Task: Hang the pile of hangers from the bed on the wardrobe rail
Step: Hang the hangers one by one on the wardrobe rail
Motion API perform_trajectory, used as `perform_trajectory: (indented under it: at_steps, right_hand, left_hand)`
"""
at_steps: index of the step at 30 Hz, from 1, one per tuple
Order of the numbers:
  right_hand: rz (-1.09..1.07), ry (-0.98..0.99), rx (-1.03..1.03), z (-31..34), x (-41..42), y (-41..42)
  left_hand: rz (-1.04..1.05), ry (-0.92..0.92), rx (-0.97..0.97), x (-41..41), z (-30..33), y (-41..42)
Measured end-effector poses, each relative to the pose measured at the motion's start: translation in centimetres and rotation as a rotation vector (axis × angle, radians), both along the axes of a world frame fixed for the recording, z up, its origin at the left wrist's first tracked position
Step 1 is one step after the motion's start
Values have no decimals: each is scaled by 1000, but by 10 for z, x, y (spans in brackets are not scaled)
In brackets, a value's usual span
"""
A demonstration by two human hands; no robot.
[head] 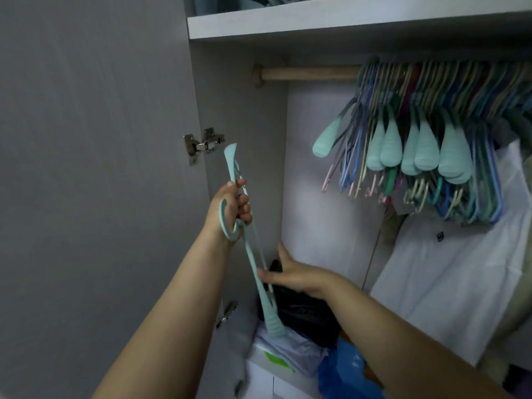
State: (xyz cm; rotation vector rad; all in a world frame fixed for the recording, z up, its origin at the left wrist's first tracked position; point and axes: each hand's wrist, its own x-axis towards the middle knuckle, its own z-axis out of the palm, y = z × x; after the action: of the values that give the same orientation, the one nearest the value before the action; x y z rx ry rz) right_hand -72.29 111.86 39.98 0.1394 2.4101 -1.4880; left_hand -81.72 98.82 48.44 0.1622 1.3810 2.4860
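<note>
A left hand (234, 207) curls around the neck of a mint-green hanger (250, 243), fingers wrapped tight just above the hook, which loops out to the left of the wrist. The hanger stands nearly upright and edge-on in front of the open wardrobe, one padded shoulder tip pointing up toward the door hinge (203, 145), the other hanging low over the dark clothing (305, 309) piled at the bottom. The right hand (290, 273) reaches in from the right, thumb raised and fingers pinching the lower arm of the same hanger, seemingly steadying it.

Farther in and to the right, the wooden rail (308, 74) carries a dense row of hung hangers (426, 133), mint padded ones among thin coloured ones, crowded toward the right. The left stretch of the rail is bare wood. A white garment (449, 272) hangs below the row.

Judging by the packed rail, much of the job appears done; this hanger is not yet hooked on. The bed and any remaining pile are out of view, so how many are left cannot be told.
</note>
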Motion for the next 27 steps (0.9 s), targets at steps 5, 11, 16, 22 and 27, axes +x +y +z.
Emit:
perform_trajectory:
  at_steps: [5, 11, 16, 22, 27]
  right_hand:
    - [20, -111, -232, -40, 26, 2]
    - [-247, 142, -498, -33, 33, 4]
    - [-459, 251, -683, 31, 2, 1]
    - [-646, 378, -1026, 134, -65, -9]
    - [-832, 499, -1155, 185, -107, 2]
  left_hand:
    - [23, 13, 53, -3, 5, 8]
    - [-27, 99, -42, -10, 17, 17]
    - [-16, 177, -260, -5, -14, 9]
    - [3, 124, -305, 2, -48, 10]
    - [55, 159, -360, 1, -59, -8]
